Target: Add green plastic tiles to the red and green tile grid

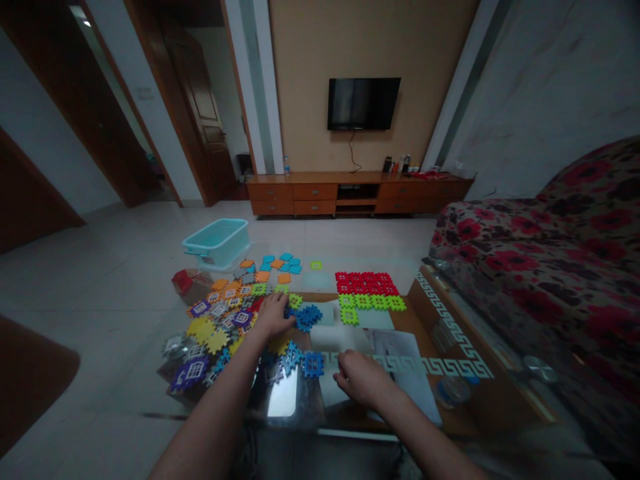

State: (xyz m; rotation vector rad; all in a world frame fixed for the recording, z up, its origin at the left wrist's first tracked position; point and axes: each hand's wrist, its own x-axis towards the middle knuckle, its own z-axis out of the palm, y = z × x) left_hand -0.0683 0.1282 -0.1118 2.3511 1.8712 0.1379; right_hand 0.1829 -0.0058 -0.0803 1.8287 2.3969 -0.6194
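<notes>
My left hand (274, 313) reaches into a spread of interlocking plastic tiles, fingers stretched out and thumb apart. Beneath and beside it lie blue tiles (309, 317) and a red tile partly covered by the hand. My right hand (363, 377) is curled into a loose fist low over the glass table, with nothing showing in it. Left of that fist lies a single blue tile (314, 365). Farther back, joined red tiles (367, 283) form a block, with a row of lime-green tiles (373, 303) along its near side and one more green tile below.
Purple window tiles (191, 372), yellow tiles (203, 329) and orange tiles (233, 288) crowd the table's left side. A teal plastic bin (220, 243) stands beyond. Papers (400, 350) and a clear container (453, 392) show at right, near the floral sofa (520, 227).
</notes>
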